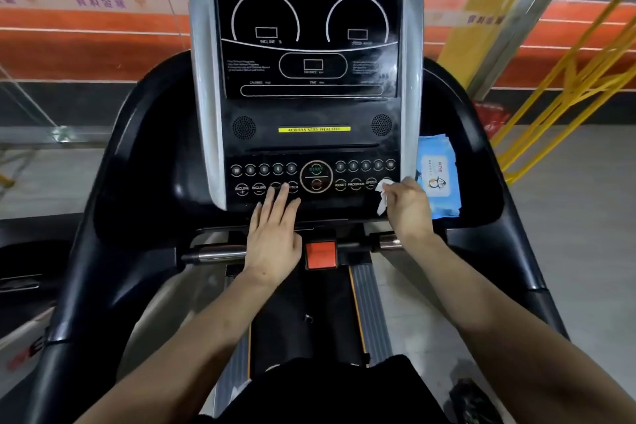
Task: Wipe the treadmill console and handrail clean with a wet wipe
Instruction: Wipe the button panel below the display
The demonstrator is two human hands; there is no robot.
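Your right hand (407, 205) is bunched around the white wet wipe (382, 196), fingers curled over it, pressing it onto the lower right corner of the button panel (315, 179), right by the key marked SPEED. A tail of the wipe hangs out below your fingers. Your left hand (273, 237) lies flat with its fingers straight and close together, the fingertips (285, 186) resting on the left half of the panel near the INCLINE keys; it holds nothing.

What matters for the next stroke: the panel runs long from side to side, and the wipe sits at its far right end. Nearly all the unwiped length looks to lie to the left of your right hand, so the stroke should travel leftward along the two rows of keys, past the round START button (316, 169). Your left hand lies in that path, so you would likely need to lift it clear or the wipe will run into it.

The display screen (309, 41) rises above the panel, up and away from both hands. The handrail (213, 255), a short bar with a metal sleeve, lies crosswise below the console on either side of the orange safety key (320, 254); its right piece (389, 242) is just under your right wrist, so that hand is the nearer one for it. The blue pack of wipes (438, 179) rests in the tray just right of your right hand.
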